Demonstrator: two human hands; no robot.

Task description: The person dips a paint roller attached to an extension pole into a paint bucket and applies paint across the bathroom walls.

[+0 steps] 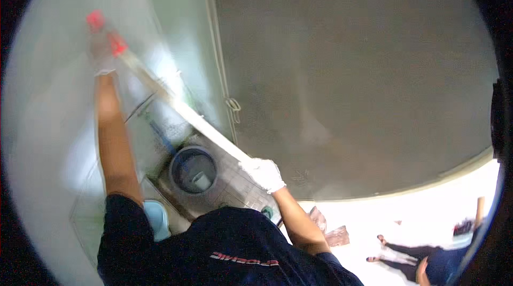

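A long white pole (211,132) with a red end slants from the upper left down to the middle of the view. My left hand (101,51), in a white glove and blurred, is closed around the red part at the pole's upper end. Lower on the pole, my right hand (264,174), in a white glove too, grips it firmly. My left arm stretches far up and out, while my right arm stays nearer my body. What lies under my right hand, at the pole's lower end, is hidden.
Below the pole, a round dark bucket (173,171) with a light cup (201,181) stands on tiles. A pale blue basin (156,221) is near my left side. A large dark grey panel (352,72) fills the right, beside a looped cord (233,105). Another person (449,259) is at lower right.
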